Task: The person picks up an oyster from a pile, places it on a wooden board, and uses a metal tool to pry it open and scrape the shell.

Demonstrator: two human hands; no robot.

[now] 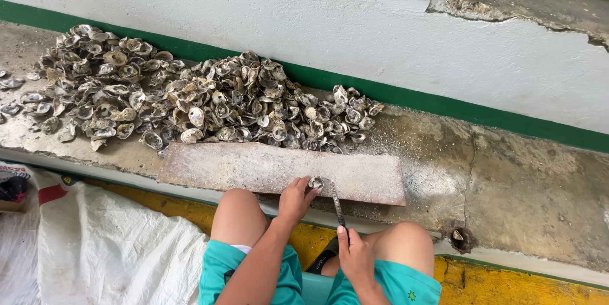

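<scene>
Your left hand (295,198) is closed around a small, rough grey oyster shell (315,183), pinning it against the near edge of the flat rectangular weathered board (254,167) at lower centre of the frame. Your right hand (355,255) grips the dark handle of a long narrow metal knife (335,202), whose tip meets the shell just right of your left fingers. By the look of it, you are at the prying step: the blade is set at the shell and the shell appears not yet opened. The next move seems to call for a steady hold with the left hand and a controlled twist or push from the right, keeping the tip off your fingers.

Beyond the board, a wide heap of grey-brown oyster shells (190,99) spreads over the stained concrete ledge (520,184) across the upper left and centre, below a green painted band (406,96) on the white wall. At lower left lies a white woven plastic sack (101,248) with a red patch near its top; any print on it is too small to tell.
</scene>
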